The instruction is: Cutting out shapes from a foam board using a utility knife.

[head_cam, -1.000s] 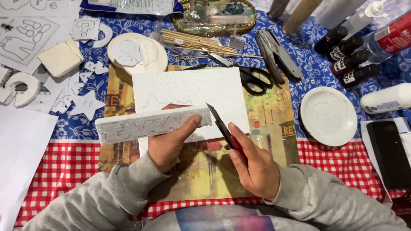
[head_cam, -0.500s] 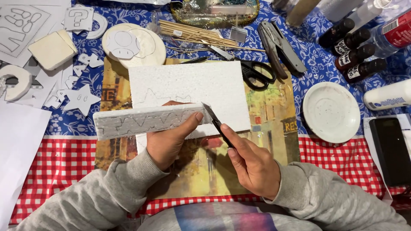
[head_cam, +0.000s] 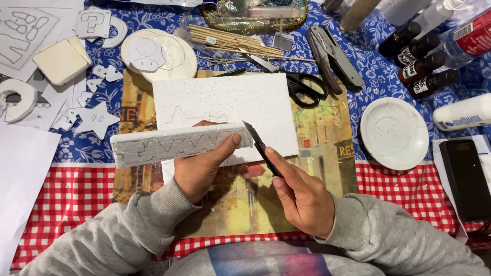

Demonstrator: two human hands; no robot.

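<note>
While a foam strip (head_cam: 179, 144) is gripped by the left hand (head_cam: 202, 166) above a foam sheet (head_cam: 225, 115), a craft knife (head_cam: 261, 148) is pinched in the right hand (head_cam: 302, 197). Its blade tip seemingly meets the strip's end; the thumb could be nicked by a slip.
</note>
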